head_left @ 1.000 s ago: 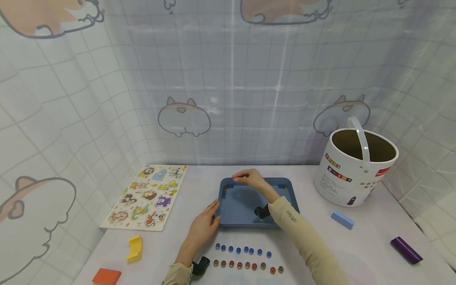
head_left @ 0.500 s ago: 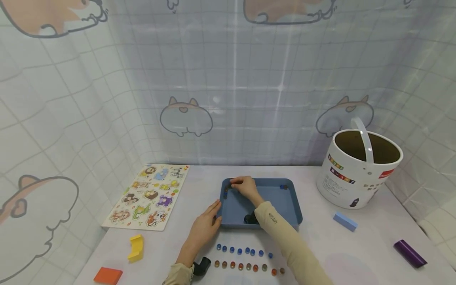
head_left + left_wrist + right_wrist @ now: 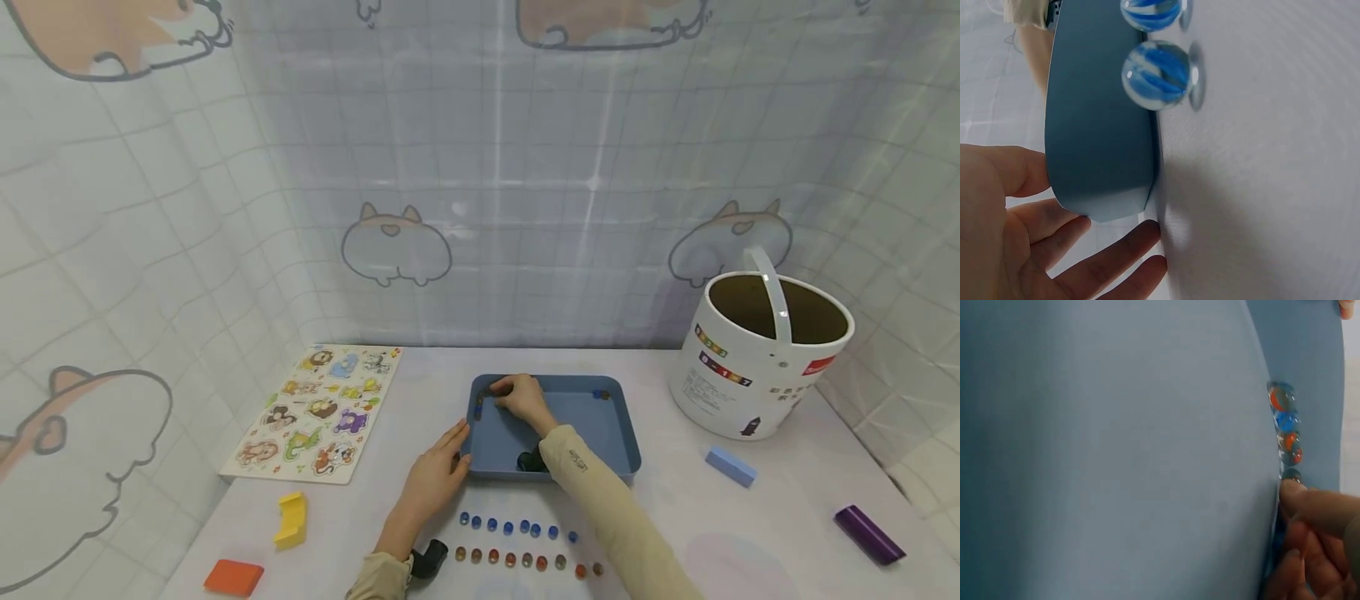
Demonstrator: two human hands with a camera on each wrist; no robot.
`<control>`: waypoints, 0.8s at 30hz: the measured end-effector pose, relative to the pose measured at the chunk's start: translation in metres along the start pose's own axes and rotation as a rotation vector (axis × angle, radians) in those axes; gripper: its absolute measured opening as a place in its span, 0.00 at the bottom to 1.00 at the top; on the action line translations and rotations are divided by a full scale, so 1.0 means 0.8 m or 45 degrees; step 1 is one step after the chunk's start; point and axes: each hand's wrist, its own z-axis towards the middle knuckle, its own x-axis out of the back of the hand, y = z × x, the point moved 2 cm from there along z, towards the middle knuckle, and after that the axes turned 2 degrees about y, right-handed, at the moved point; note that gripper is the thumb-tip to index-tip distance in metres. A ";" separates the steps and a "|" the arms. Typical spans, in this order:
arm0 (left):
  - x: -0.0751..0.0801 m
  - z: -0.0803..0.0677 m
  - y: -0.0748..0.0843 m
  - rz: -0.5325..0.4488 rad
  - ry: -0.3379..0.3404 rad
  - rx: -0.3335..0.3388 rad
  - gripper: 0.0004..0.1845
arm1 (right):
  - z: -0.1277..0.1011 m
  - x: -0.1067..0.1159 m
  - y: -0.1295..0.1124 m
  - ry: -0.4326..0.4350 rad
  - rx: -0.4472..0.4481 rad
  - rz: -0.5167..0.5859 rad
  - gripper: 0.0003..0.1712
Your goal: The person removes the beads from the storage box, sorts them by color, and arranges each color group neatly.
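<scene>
A blue-grey tray (image 3: 585, 446) lies in front of me in the head view. My left hand (image 3: 431, 479) rests against its near left corner, thumb at the front wall and extended fingers along the left side. In the far left corner, my right hand (image 3: 523, 400) has its thumb and fingers curled together at a marble (image 3: 1293, 474). Beside it, several orange and blue marbles (image 3: 1286, 420) line the left wall. A few more marbles (image 3: 602, 394) sit in the far right corner. Before the tray run a row of blue marbles (image 3: 508, 527) and a row of brown and orange marbles (image 3: 510, 560).
An animal puzzle board (image 3: 315, 417) lies at the left, with a yellow block (image 3: 291, 521) and an orange block (image 3: 234, 577) nearer me. To the right stand a white bucket (image 3: 750, 375), a light blue block (image 3: 731, 467) and a purple block (image 3: 870, 535). A curtain hangs behind.
My right hand has come down from over the far rim into the tray's far left corner. The left hand stays at the near left corner. The head view has shifted slightly.
</scene>
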 end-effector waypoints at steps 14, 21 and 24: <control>-0.001 0.001 0.001 0.020 -0.007 -0.001 0.27 | -0.004 0.018 -0.003 -0.154 0.094 -0.013 0.10; -0.002 0.000 0.001 -0.009 -0.018 -0.013 0.27 | -0.004 -0.005 -0.025 -0.214 0.146 -0.094 0.06; -0.001 0.000 0.000 -0.007 -0.016 -0.003 0.28 | -0.002 -0.013 -0.029 -0.185 0.136 -0.137 0.05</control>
